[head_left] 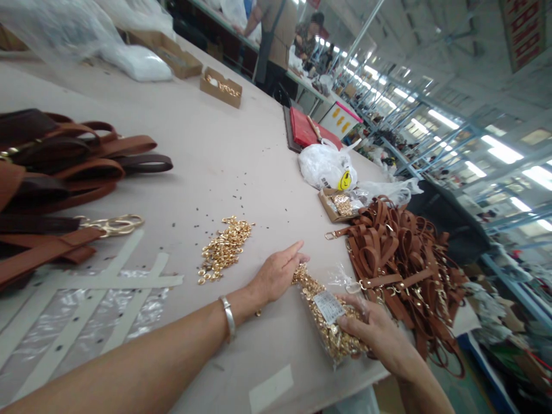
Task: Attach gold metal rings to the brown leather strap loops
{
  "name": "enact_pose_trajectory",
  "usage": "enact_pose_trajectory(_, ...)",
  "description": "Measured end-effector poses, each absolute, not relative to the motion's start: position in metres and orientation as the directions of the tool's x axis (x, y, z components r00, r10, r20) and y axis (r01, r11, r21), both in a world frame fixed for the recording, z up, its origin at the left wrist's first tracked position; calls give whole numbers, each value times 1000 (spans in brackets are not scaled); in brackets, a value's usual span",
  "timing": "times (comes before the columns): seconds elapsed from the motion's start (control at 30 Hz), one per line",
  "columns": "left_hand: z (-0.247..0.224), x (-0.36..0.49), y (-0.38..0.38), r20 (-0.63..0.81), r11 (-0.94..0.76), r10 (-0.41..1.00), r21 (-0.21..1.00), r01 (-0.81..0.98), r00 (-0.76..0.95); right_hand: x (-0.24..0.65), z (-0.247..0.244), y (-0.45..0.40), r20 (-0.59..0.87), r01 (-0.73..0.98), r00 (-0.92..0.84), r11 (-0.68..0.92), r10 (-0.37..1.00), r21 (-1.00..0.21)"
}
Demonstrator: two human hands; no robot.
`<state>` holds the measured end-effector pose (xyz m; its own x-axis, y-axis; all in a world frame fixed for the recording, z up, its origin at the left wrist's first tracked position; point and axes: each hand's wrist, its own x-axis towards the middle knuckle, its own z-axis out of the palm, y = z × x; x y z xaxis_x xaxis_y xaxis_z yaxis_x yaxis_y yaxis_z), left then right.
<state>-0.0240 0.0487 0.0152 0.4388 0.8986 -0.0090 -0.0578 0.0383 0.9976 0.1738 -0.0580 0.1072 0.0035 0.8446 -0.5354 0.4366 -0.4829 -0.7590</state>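
My right hand (366, 322) grips a clear plastic bag (332, 330) full of small gold metal studs, with a white printed label on its side. The bag tilts down toward the tabletop, and studs (301, 274) lie at its mouth. Right beside that mouth, my left hand (280, 271) rests edge-down near the table, fingers stretched out and a silver bangle on the wrist. Its palm side is turned partly away, and nothing shows in it. Left of it lies a loose pile of gold studs (226, 247).
Brown leather straps with gold clasps (397, 253) heap at the right edge; darker straps (64, 161) lie at left. Small boxes of hardware (221, 89) (334, 207), a white plastic bag (323, 167) and a red folder (304, 126) stand farther back. Tape strips (125, 287) mark the table. People work beyond.
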Motion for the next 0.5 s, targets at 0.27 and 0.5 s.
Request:
enact_pose_trajectory(0.27, 12, -19, 51, -30, 92, 880, 990, -109, 475, 184, 108, -68, -549, 481, 66, -509, 833, -714)
enact_pose_trajectory(0.5, 41, -42, 38, -42, 114, 869, 987, -117, 493, 151, 62, -22, -380, 551, 4, -319, 925, -771)
